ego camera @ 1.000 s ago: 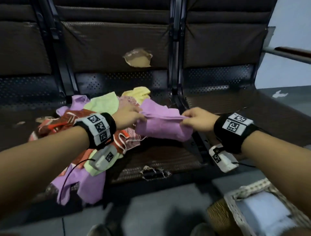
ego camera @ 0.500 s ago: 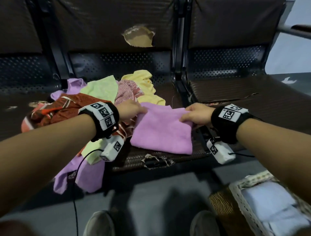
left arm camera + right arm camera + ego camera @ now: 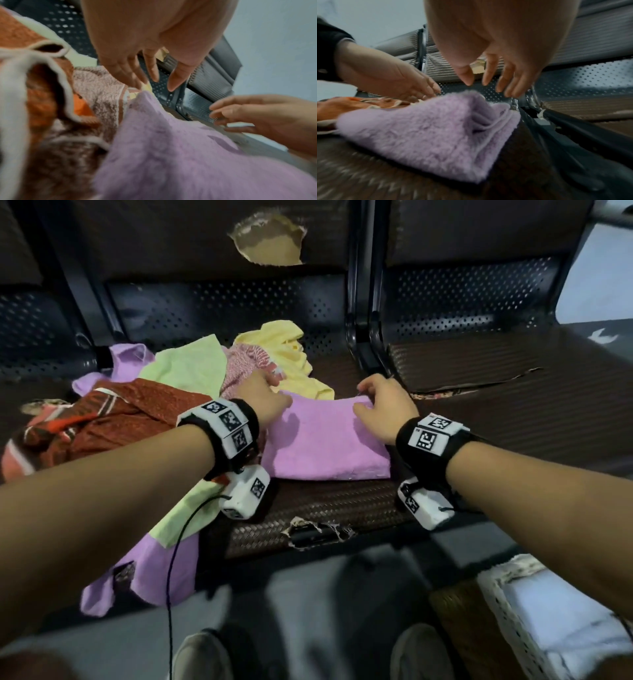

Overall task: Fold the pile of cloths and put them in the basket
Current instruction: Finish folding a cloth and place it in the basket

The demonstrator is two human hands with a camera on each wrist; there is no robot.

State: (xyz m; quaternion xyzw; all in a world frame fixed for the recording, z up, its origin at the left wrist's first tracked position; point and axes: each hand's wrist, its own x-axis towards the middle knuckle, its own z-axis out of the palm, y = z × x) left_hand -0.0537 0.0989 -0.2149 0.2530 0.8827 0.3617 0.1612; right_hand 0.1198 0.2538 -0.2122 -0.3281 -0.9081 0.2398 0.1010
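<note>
A folded purple cloth lies flat on the dark bench seat. My left hand hovers at its far left corner with fingers spread and relaxed, holding nothing. My right hand is over the far right corner, fingers also loose and apart. In the wrist views both hands sit just above the fluffy purple cloth without pinching it. The unfolded pile of cloths lies to the left. The basket stands on the floor at lower right.
The pile holds a green cloth, a yellow cloth, a red patterned cloth and another purple cloth hanging off the seat edge. White folded cloth lies in the basket. The right seat is torn. My shoes are below.
The purple cloth, held up between both hands a second ago, now lies flat on the seat. Both hands have let go of its far corners and opened.
</note>
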